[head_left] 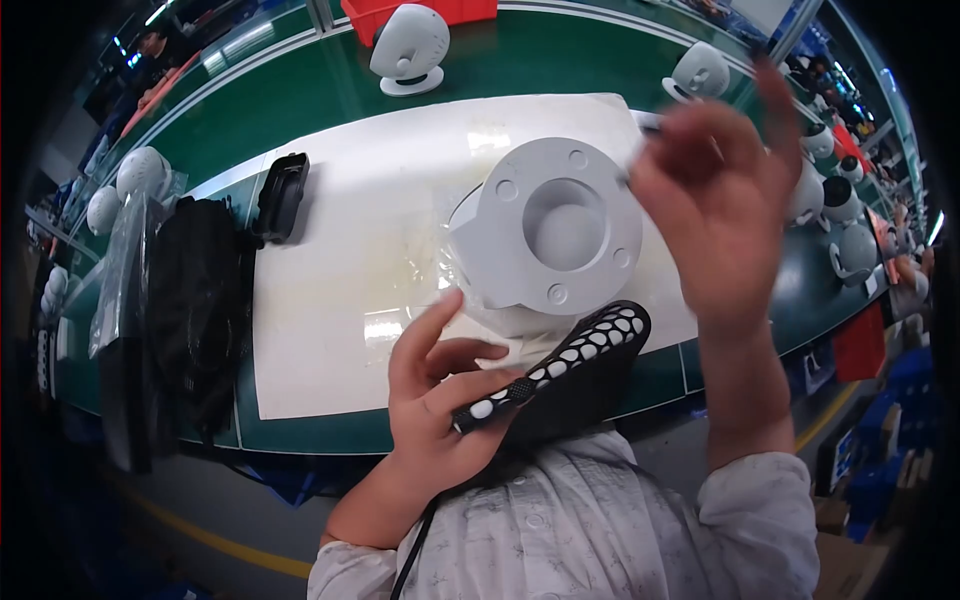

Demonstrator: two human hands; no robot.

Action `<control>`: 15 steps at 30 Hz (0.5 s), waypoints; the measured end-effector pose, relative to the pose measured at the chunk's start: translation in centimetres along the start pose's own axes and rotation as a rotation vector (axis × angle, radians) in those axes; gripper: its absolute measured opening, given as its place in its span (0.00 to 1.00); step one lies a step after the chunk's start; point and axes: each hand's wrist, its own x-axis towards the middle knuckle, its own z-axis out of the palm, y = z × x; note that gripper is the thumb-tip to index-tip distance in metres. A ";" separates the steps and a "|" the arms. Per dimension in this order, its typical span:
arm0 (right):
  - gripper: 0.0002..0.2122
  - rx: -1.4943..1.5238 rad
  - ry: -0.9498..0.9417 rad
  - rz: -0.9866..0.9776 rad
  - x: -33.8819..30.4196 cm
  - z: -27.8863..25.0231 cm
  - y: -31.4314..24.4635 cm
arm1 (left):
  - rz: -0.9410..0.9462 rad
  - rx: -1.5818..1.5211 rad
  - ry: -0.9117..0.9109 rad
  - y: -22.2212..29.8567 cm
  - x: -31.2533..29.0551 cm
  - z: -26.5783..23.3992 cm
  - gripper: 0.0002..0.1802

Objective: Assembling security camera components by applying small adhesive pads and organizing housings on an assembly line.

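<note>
A white appliance [622, 215] lies with its round base facing up, showing a deep central recess and several small round dimples near the rim. My left hand [435, 400] is beside its lower left, index finger stretched and the others loosely bent, with nothing visible in its grip. A black strip with white oval spots [590, 350] crosses over that hand; whether the hand touches it I cannot tell. Raised at the right of the base, my right hand [725, 215] is blurred by motion. Its thumb and index finger curve toward each other; a small dark bit shows near the fingertips.
A white sheet [340, 290] covers part of the green bench [300, 80]. A black plastic part [283, 197] lies at its left, beside a black bag [195, 300]. White appliances [410, 45] stand at the back and right. A red bin [470, 8] sits behind.
</note>
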 end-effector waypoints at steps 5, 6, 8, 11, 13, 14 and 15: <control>0.32 -0.075 -0.212 0.173 1.6 -0.7 1.9 | -0.055 -0.048 -0.215 0.0 0.3 0.6 0.12; 0.32 -0.072 -0.218 0.169 1.5 -0.8 1.7 | -0.036 -0.071 -0.195 0.0 0.1 0.8 0.11; 0.33 -0.062 -0.230 0.205 1.3 -1.2 1.4 | -0.031 -0.069 -0.195 -0.1 0.0 0.9 0.11; 0.33 -0.314 -0.305 -0.003 0.9 -1.6 0.6 | -0.024 -0.083 -0.210 -0.2 -0.1 0.9 0.11; 0.32 -0.549 -0.476 -0.271 0.8 -2.1 0.2 | -0.023 -0.087 -0.209 -0.4 0.0 0.9 0.11; 0.32 -0.599 -0.492 -0.361 0.9 -1.9 0.2 | -0.025 -0.087 -0.216 -0.4 0.0 0.9 0.11; 0.33 -0.646 -0.508 -0.452 0.9 -1.6 0.2 | -0.029 -0.085 -0.221 -0.5 0.0 0.9 0.11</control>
